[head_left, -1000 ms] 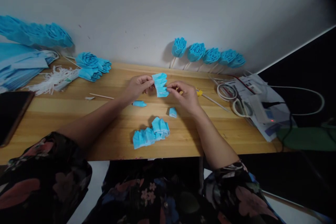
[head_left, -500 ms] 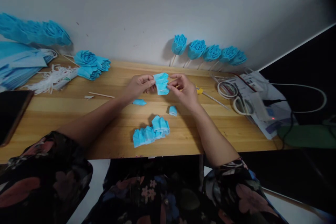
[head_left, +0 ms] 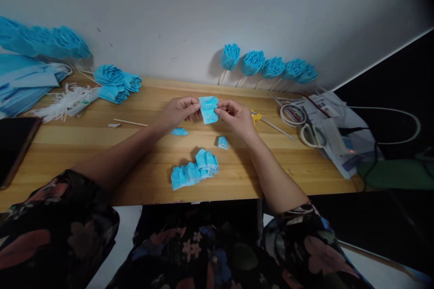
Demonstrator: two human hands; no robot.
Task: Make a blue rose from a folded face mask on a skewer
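Between my hands is a small pleated piece of light blue face-mask fabric [head_left: 209,110]. My left hand [head_left: 183,112] pinches its left edge, and my right hand [head_left: 234,116] grips the right edge with thumb and fingers. On the table below lie a folded blue piece [head_left: 223,142], a flat blue scrap [head_left: 179,131] and a cluster of folded blue petals [head_left: 195,170]. Beside my right hand, partly hidden by it, a yellow-handled glue gun [head_left: 256,116] or similar tool rests on the wood; its exact kind is unclear.
Blue fabric roses on sticks [head_left: 253,63] lean against the wall, with more roses [head_left: 113,81] at left. A mask stack [head_left: 27,83], white ear-loop bundle [head_left: 73,104], thin stick [head_left: 130,123] and phone-like dark slab [head_left: 16,149] lie left. Tape rolls [head_left: 312,136] and a power strip [head_left: 335,136] lie right.
My right hand's fingers have closed in on the right edge of the blue piece, where they were looser before. My left hand keeps its pinch. The view has shifted slightly.
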